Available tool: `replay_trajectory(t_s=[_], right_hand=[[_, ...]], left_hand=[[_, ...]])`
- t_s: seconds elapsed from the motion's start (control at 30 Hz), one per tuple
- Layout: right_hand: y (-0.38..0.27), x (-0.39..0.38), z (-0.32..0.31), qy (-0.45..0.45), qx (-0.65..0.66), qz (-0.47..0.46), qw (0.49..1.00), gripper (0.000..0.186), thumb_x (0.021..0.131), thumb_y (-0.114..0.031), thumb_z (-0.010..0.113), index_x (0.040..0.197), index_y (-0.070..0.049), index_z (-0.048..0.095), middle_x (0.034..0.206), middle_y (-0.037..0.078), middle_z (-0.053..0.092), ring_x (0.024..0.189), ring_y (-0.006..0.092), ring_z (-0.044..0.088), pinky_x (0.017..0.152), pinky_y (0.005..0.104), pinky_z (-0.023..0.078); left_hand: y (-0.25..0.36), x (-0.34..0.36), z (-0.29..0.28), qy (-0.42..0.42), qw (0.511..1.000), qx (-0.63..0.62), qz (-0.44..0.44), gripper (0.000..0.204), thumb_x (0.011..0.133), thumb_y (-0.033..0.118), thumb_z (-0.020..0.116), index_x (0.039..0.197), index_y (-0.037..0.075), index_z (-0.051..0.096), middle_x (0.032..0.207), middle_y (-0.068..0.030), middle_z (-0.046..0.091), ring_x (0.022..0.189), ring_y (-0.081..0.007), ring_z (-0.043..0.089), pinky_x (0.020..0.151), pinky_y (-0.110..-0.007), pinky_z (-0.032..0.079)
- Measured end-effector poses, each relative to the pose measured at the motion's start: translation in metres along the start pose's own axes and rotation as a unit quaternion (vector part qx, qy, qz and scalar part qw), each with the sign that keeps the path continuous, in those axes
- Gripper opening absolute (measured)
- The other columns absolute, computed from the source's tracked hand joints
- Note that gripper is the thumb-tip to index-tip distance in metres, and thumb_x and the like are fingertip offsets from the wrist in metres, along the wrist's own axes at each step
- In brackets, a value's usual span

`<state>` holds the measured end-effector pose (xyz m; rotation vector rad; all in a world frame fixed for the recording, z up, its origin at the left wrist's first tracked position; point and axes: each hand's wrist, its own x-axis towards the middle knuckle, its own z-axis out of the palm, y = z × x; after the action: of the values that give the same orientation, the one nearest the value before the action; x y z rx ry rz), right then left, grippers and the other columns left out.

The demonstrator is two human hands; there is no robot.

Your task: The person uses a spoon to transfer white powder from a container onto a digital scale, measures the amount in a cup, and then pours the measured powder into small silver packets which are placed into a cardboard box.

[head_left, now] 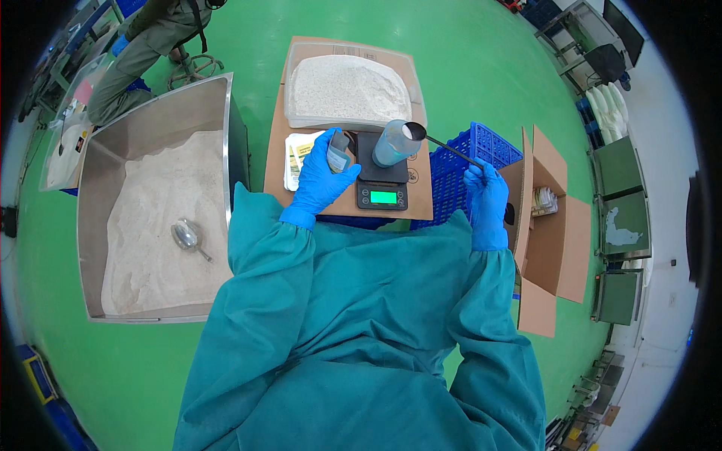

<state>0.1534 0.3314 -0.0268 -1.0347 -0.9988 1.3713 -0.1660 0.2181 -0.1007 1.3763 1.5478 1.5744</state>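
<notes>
My left hand [316,177], gloved in blue, is closed around a small grey container [338,152] with a pale panel; I cannot tell whether it is a packet or a box. Just right of it, a translucent bluish cup [391,147] stands on a black digital scale [382,184] with a lit green display. My right hand [486,197], also gloved, grips the dark handle of a long spoon [451,149]. The spoon's round bowl is at the cup's mouth. What lies in the cup is hidden.
A clear tub [353,124] of whitish granules sits behind the scale on cardboard [274,169], near yellow-and-white packets [295,161]. At left, a metal bin [154,113] holds pale powder and a metal scoop [186,234]. At right are a blue crate [496,141] and an open carton [575,248]. Another person [162,41] sits at upper left.
</notes>
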Motion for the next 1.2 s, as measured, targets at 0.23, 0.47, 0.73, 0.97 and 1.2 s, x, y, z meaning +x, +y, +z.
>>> replay_trajectory(t_s=[0.23, 0.47, 0.73, 0.97, 1.2], right_hand=[[0.005, 0.005, -0.01, -0.015, 0.021, 0.008, 1.0, 0.028, 0.097, -0.019, 0.05, 0.107, 0.005, 0.06, 0.084, 0.012, 0.065, 0.068, 0.0194, 0.063, 0.066, 0.0305, 0.055], [0.003, 0.004, -0.01, -0.013, 0.029, 0.007, 0.999, 0.027, 0.096, -0.018, 0.051, 0.106, 0.006, 0.06, 0.082, 0.012, 0.065, 0.068, 0.0196, 0.063, 0.066, 0.0303, 0.054], [-0.002, 0.004, -0.002, 0.015, 0.068, 0.039, 0.997, 0.026, 0.095, -0.016, 0.052, 0.107, 0.006, 0.058, 0.084, 0.012, 0.064, 0.071, 0.0196, 0.062, 0.068, 0.0299, 0.054], [-0.011, 0.061, 0.048, 0.059, 0.073, -0.054, 0.994, 0.026, 0.095, -0.017, 0.053, 0.106, 0.007, 0.057, 0.084, 0.012, 0.064, 0.073, 0.021, 0.062, 0.069, 0.0311, 0.054], [0.037, 0.082, 0.088, -0.068, -0.345, -0.271, 0.896, 0.022, 0.095, -0.013, 0.056, 0.111, 0.001, 0.061, 0.086, 0.01, 0.066, 0.075, 0.0162, 0.064, 0.071, 0.029, 0.052]], left_hand=[[0.001, 0.0, 0.001, 0.0, 1.0, -0.011, 0.003, 0.076, 0.073, 0.012, 0.075, 0.138, 0.008, 0.035, 0.118, -0.0092, 0.052, 0.109, -0.0206, 0.052, 0.095, -0.035, 0.042], [0.004, 0.0, 0.0, 0.003, 1.0, -0.001, 0.007, 0.076, 0.073, 0.013, 0.075, 0.138, 0.008, 0.035, 0.119, -0.0094, 0.052, 0.109, -0.0203, 0.052, 0.095, -0.035, 0.042], [0.004, 0.001, 0.0, -0.002, 1.0, 0.003, -0.004, 0.077, 0.073, 0.013, 0.075, 0.138, 0.007, 0.035, 0.122, -0.0107, 0.052, 0.111, -0.0217, 0.053, 0.096, -0.035, 0.043], [0.001, 0.002, 0.001, 0.011, 1.0, 0.008, -0.005, 0.079, 0.07, 0.026, 0.077, 0.135, 0.005, 0.038, 0.123, -0.0168, 0.053, 0.112, -0.0298, 0.054, 0.095, -0.039, 0.044], [0.006, 0.004, 0.005, 0.011, 1.0, 0.014, -0.002, 0.079, 0.07, 0.027, 0.078, 0.135, 0.004, 0.038, 0.121, -0.0178, 0.054, 0.112, -0.0312, 0.055, 0.096, -0.04, 0.044]])
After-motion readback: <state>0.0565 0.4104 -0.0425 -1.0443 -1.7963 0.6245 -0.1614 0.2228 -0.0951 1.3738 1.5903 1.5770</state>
